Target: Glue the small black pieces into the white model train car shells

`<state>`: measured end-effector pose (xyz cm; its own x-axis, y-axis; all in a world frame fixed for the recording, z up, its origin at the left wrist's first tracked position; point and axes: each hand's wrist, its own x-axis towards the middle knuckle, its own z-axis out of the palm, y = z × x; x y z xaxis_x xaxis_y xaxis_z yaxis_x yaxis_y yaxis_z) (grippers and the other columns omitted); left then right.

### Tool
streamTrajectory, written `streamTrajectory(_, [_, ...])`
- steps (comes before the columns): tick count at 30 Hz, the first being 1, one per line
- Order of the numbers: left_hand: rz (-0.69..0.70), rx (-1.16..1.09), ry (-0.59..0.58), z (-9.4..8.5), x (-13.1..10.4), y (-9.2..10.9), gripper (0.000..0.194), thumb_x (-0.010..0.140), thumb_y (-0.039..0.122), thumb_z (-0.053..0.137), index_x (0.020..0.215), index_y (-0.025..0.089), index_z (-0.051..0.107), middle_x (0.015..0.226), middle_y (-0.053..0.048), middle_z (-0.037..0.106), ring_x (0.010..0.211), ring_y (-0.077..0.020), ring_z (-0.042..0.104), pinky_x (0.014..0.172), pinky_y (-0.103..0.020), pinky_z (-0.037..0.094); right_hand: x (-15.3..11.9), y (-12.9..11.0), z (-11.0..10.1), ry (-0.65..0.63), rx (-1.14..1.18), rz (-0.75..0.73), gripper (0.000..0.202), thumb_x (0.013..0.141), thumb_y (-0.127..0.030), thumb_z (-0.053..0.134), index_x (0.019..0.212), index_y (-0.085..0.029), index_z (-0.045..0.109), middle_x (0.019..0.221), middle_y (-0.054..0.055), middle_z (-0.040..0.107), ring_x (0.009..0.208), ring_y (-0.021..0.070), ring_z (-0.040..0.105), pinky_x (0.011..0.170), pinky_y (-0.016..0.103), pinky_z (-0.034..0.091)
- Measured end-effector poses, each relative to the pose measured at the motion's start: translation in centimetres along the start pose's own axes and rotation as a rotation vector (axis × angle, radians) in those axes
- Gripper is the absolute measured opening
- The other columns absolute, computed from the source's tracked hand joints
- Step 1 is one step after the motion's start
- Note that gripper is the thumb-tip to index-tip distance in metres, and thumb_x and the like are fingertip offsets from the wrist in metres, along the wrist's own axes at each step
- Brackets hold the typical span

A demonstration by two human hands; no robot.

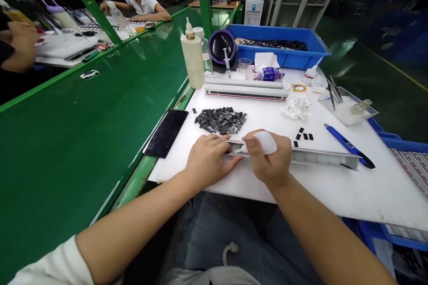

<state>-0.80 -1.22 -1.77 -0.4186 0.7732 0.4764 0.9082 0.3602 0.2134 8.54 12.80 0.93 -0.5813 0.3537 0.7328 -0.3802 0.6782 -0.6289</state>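
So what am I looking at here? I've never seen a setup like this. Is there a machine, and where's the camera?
No machine is doing this: these are a person's own bare hands. The one picture comes from a camera worn on that person's head, looking forward and down, so both arms reach in from below.

The right hand grips a white squeeze bottle, its nozzle at a long pale strip. The left hand touches the strip near the nozzle.

On the white work surface lie a pile of small black pieces and a blue pen-like tool. Behind stands a blue bin.
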Motion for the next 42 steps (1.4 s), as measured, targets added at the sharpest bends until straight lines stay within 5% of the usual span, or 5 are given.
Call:
streamTrajectory(16, [-0.011,-0.017,-0.03,-0.08,0.18,-0.08,0.024,0.085,0.038,0.064,0.073,0.017,0.065,0.101,-0.008,0.074,0.093,-0.0242,0.066,0.079,-0.037,0.051,0.1,0.01,0.63,-0.05,-0.045,0.06,0.035,0.095,-0.032,0.053,0.064,-0.017,0.056,0.052,-0.003,0.046,0.048,0.0086,0.041,0.05,0.024,0.034])
streamTrajectory(42, [0.004,-0.014,-0.009,0.04,0.08,-0.13,0.026,0.086,0.04,0.064,0.073,0.018,0.064,0.1,-0.007,0.074,0.091,-0.0237,0.066,0.081,-0.038,0.052,0.2,-0.01,0.61,-0.031,-0.062,0.072,0.039,0.094,-0.031,0.054,0.058,-0.018,0.047,0.051,-0.004,0.043,0.047,0.0071,0.038,0.05,0.023,0.032])
